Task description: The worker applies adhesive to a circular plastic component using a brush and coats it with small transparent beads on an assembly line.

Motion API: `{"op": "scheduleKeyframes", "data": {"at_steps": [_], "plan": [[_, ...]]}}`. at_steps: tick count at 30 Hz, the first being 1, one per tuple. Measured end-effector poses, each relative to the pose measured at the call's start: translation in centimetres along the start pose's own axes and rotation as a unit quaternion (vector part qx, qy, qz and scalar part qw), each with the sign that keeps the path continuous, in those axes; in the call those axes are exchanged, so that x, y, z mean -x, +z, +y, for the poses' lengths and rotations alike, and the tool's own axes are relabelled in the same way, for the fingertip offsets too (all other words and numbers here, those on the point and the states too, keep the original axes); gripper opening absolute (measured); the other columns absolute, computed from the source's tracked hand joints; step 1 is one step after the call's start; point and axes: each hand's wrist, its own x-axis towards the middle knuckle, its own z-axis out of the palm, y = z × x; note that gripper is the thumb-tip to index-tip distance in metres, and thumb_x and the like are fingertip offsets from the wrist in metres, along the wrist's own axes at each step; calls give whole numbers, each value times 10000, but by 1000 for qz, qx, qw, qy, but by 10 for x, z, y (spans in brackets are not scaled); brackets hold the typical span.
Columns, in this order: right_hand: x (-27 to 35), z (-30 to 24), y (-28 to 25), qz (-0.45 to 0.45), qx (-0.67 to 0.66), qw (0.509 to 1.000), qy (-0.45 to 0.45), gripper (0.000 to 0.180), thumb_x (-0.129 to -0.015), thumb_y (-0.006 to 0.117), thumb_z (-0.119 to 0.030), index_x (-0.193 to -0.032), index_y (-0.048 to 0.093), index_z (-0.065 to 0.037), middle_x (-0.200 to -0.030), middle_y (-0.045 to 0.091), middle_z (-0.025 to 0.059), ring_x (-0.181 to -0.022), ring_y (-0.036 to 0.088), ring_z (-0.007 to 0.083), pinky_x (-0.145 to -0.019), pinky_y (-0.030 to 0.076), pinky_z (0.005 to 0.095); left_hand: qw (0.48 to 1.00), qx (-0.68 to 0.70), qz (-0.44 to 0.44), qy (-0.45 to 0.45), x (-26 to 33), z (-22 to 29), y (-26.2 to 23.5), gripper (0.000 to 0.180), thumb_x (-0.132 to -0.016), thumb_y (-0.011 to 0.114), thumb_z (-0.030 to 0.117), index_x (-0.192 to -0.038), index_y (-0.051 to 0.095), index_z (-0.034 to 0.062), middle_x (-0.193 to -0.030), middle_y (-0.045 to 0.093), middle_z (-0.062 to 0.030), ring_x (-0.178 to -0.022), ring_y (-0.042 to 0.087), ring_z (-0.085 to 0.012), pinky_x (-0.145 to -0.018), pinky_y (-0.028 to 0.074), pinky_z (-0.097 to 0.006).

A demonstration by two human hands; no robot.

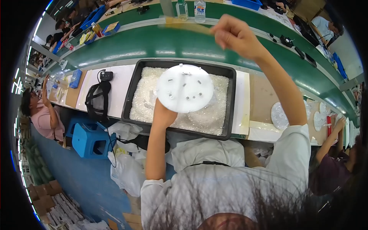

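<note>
My left hand [164, 114] grips a white round disc [180, 92] from underneath, its fingers mostly hidden behind it. Several small holes and grey fittings dot the disc's face. It is held over a black tray [233, 99] filled with clear, glittering granules [214, 122]. Raised beyond the tray's far right corner, my right hand [234, 33] is closed on one end of a long, thin yellowish strip [188, 26]. Motion smears the strip, and I cannot make out its exact kind. It stretches left from the fingers, apart from the disc.
Left of the tray lie a black strap [99, 100] and a small black device [106, 76]. Clear round pieces [279, 115] rest on the bench to the right. Bottles [199, 11] stand on the far ledge. A blue stool [90, 140] is at lower left. Other people work on both sides.
</note>
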Motion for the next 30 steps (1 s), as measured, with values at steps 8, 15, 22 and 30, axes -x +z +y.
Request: {"op": "scheduleKeyframes", "data": {"at_steps": [8, 15, 22, 30], "plan": [[-4, -31, 26, -136, 196, 964, 119, 72, -924, 549, -23, -976, 598, -18, -784, 581, 77, -637, 595, 149, -576, 482, 304, 1000, -2, 13, 12, -1, -6, 3, 364, -841, 583, -44, -1205, 611, -35, -1116, 704, -139, -1086, 644, -209, -931, 486, -329], [33, -49, 45, -4, 96, 993, 75, 137, -931, 490, 44, -1010, 582, -19, -687, 572, 15, -548, 525, 76, -521, 419, 239, 997, -65, 40, 22, 0, 10, 12, 355, -838, 585, -24, -1193, 606, -35, -1057, 717, -166, -1001, 690, -217, -854, 519, -320], [92, -91, 106, 91, -122, 935, 321, 139, -986, 483, 3, -1094, 563, -32, -741, 615, 75, -501, 496, 66, -443, 404, 198, 987, -49, 152, 8, -1, -3, 15, 322, -824, 604, -8, -1143, 626, -39, -962, 718, -191, -910, 706, -280, -782, 531, -337], [121, -98, 135, 198, -49, 972, 120, 170, -968, 465, 46, -1118, 526, -8, -762, 600, 91, -488, 492, 104, -433, 411, 224, 990, -25, 139, 2, -2, 1, 20, 296, -824, 613, -19, -1119, 599, -38, -879, 692, -218, -807, 704, -348, -706, 535, -369]]}}
